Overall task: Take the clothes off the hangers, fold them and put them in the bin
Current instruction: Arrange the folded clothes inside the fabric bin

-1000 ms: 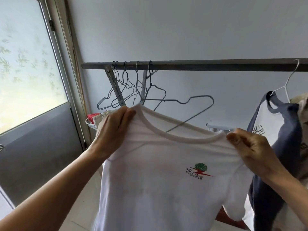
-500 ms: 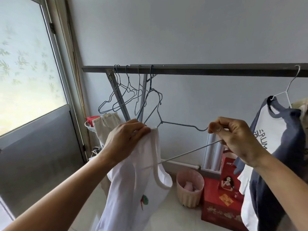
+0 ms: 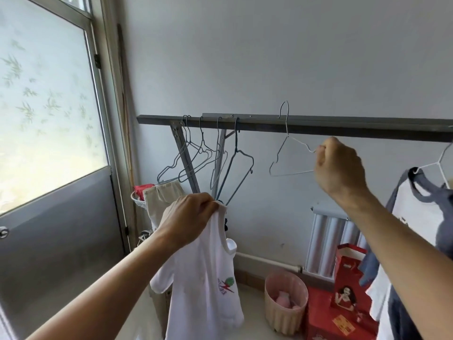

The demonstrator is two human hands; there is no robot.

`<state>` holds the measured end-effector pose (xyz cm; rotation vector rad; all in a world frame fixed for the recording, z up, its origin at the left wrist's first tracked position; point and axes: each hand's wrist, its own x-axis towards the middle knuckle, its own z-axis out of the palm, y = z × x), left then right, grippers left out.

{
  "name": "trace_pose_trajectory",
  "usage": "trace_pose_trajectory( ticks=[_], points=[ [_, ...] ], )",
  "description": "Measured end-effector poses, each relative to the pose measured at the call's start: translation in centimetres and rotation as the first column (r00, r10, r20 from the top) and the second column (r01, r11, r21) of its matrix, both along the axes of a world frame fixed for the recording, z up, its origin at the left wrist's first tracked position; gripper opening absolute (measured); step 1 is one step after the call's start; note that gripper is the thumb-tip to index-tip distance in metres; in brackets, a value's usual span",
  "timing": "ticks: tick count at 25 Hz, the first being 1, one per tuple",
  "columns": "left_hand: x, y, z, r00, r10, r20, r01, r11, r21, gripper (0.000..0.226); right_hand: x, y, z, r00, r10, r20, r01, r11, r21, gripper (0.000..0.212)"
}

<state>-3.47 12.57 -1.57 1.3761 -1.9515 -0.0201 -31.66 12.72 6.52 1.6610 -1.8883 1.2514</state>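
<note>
Left fingers (image 3: 208, 202) pinch shirt (image 3: 203, 278); right fingers (image 3: 327, 153) grip hanger (image 3: 286, 126) at rail (image 3: 343, 126); pink bin (image 3: 284, 312) below.

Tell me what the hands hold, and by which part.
The left hand pinches the white T-shirt at its top, by the neckline. The right hand grips the empty wire hanger at its right shoulder.
</note>
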Motion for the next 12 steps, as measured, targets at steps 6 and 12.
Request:
trace_pose_trajectory(
  ticks=[6,12],
  points=[
    [0.0,0.7,1.5,0.991,-0.038,-0.128,0.036,0.999,-0.019,0.02,4.5,-1.8,-0.4,0.995,-0.076,-0.058,0.086,0.977,0.193,0.021],
    [-0.2,1.6,2.5,0.977,-0.064,-0.205,0.063,0.998,-0.012,0.017,6.6,-2.9,-0.2,0.996,-0.03,-0.079,0.057,0.931,0.361,0.003]
  ],
)
